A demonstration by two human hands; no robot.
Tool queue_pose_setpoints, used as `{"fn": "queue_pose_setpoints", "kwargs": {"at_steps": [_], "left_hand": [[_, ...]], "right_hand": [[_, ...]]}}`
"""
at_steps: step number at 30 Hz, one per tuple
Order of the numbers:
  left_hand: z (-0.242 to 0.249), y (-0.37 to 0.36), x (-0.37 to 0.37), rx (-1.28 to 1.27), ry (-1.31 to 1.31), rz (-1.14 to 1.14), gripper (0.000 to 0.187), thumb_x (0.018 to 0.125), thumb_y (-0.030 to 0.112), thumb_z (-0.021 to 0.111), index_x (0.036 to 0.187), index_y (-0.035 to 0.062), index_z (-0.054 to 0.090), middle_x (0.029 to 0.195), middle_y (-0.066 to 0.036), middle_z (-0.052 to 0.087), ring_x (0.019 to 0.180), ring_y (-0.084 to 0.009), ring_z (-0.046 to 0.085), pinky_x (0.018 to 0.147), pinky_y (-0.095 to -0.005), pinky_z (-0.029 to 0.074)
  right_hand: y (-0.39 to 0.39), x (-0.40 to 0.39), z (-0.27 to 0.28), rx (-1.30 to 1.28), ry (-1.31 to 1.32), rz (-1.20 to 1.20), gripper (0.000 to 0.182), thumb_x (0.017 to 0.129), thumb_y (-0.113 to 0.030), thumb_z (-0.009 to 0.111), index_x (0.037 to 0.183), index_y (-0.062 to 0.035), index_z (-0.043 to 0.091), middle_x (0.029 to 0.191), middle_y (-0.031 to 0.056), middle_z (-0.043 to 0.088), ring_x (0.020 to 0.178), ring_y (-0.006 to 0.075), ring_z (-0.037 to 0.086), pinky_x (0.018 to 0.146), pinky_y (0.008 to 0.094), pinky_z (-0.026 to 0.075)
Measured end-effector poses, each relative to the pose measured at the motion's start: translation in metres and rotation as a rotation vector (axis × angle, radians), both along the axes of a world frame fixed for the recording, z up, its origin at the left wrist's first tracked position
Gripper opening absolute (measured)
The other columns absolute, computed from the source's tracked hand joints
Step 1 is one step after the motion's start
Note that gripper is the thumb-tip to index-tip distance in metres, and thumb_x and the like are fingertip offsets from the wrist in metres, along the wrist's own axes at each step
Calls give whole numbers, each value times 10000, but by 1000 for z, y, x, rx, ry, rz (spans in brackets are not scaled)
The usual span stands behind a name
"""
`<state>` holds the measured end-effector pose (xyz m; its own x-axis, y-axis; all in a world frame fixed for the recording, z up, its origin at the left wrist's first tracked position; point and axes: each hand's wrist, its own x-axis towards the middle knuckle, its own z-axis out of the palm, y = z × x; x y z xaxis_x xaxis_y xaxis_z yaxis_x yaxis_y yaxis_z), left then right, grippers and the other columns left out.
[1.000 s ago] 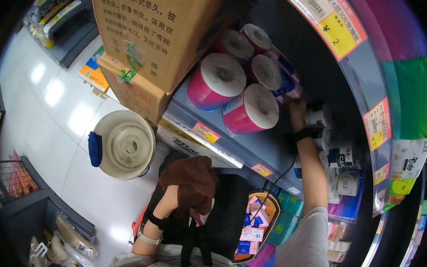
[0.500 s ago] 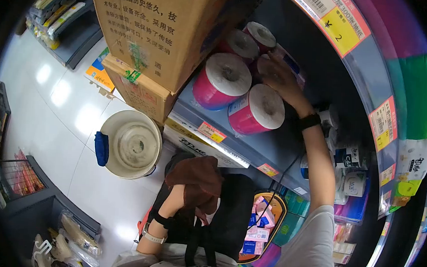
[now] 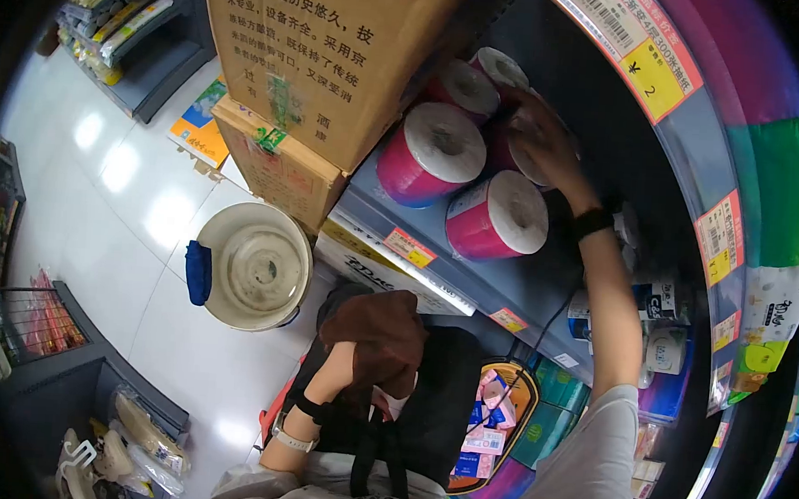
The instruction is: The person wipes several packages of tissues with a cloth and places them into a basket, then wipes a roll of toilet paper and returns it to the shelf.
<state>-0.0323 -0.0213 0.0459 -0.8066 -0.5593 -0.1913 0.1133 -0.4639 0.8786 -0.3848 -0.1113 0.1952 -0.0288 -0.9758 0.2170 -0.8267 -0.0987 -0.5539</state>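
My right hand (image 3: 552, 149) reaches onto a grey shelf, its fingers curled round a pink-wrapped paper roll (image 3: 522, 147); they partly hide it. Around that one stand more upright rolls: a front left roll (image 3: 433, 155), a front right roll (image 3: 499, 216) and two behind. Down by my lap, a brown cloth (image 3: 378, 332) is bunched in my left hand (image 3: 341, 363). The cloth covers most of that hand's fingers.
Stacked cardboard boxes (image 3: 315, 52) stand left of the rolls. A pale bucket (image 3: 256, 268) with a blue cloth (image 3: 198, 272) over its rim sits on the floor. Cups (image 3: 663, 348) line the shelf's right side. A price-tagged shelf edge (image 3: 653, 73) curves overhead.
The whole view has shifted slightly, so shelf and boxes appear farther right. My right hand stays at the same roll, which sits slightly nearer the right. The left hand still holds the cloth.
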Motion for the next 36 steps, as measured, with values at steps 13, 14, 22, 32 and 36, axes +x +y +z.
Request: {"fn": "queue_pose_setpoints", "kwargs": {"at_steps": [13,14,22,32,36], "left_hand": [[-11,4,1,53,19,47,439,761,138,573,1139,10,390,1113,-102,448,1001,-179,437,852,-303,370],[-2,3,-1,154,140,58,432,766,139,568,1139,11,391,1114,-101,448,1001,-178,438,851,-301,370],[8,-4,0,-352,-222,-66,427,747,144,588,1115,9,420,1088,-105,469,990,-178,448,846,-303,373],[-1,7,0,-273,-75,-24,440,738,138,578,1126,37,396,1111,-95,444,1037,-178,426,881,-291,332],[-16,12,1,-195,-42,0,552,702,148,634,1161,13,359,1132,-115,426,1039,-197,416,885,-316,336]], "right_hand": [[-10,14,17,178,255,-33,400,710,26,438,1091,-83,491,1132,138,476,1080,248,421,912,311,313],[-8,12,19,215,230,-13,411,714,18,446,1110,-86,476,1146,138,465,1084,246,419,914,311,312],[50,30,24,-56,159,29,485,758,-60,460,1228,-65,338,1260,119,358,1161,234,343,949,329,274],[134,114,-43,-47,-437,-331,807,738,-93,581,1303,2,12,1323,179,135,1217,226,181,980,329,207],[123,125,-49,-106,-488,-339,826,722,-65,582,1302,-6,-2,1311,182,161,1206,229,211,977,326,215]]}}
